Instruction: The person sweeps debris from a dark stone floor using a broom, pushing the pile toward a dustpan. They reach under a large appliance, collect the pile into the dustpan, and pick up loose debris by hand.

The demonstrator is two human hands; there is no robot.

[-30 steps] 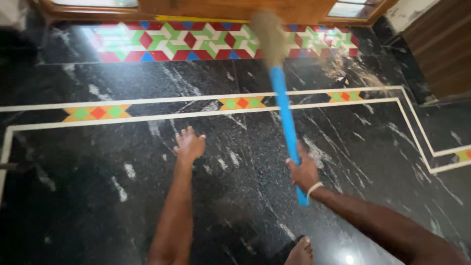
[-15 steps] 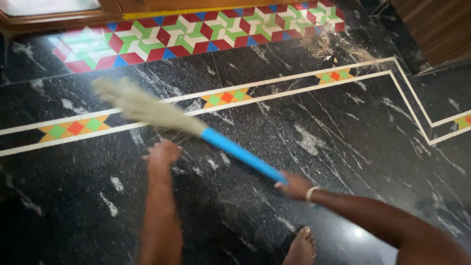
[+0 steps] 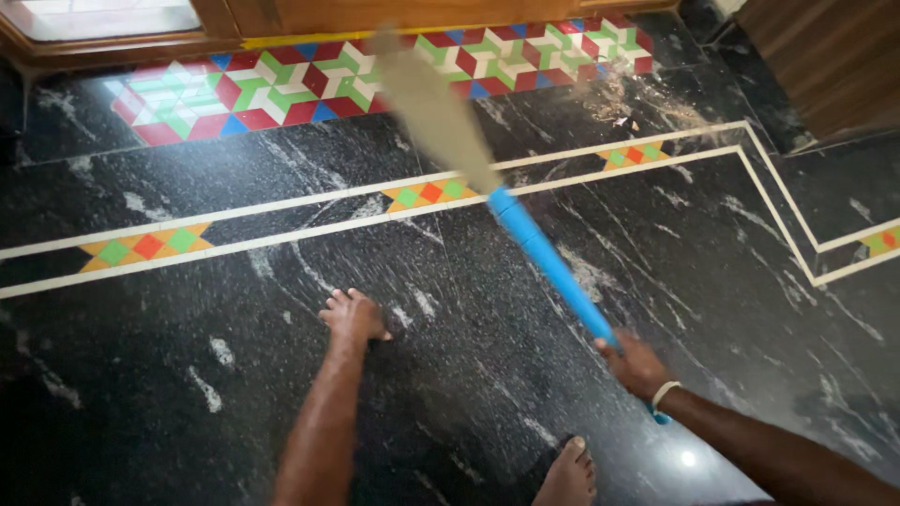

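Broom (image 3: 525, 234) swung rightward, dust pile (image 3: 647, 108) beyond

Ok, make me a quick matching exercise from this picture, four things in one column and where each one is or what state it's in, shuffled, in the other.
Things:
1. broom
2. left hand
3. dust pile
4. bare foot

Places or states:
A. bottom edge, on the dark floor
B. held by the right hand, bristles blurred
C. fingers spread on the floor
D. far right, beside the coloured tile band

Pairs: 1-B, 2-C, 3-D, 4-A
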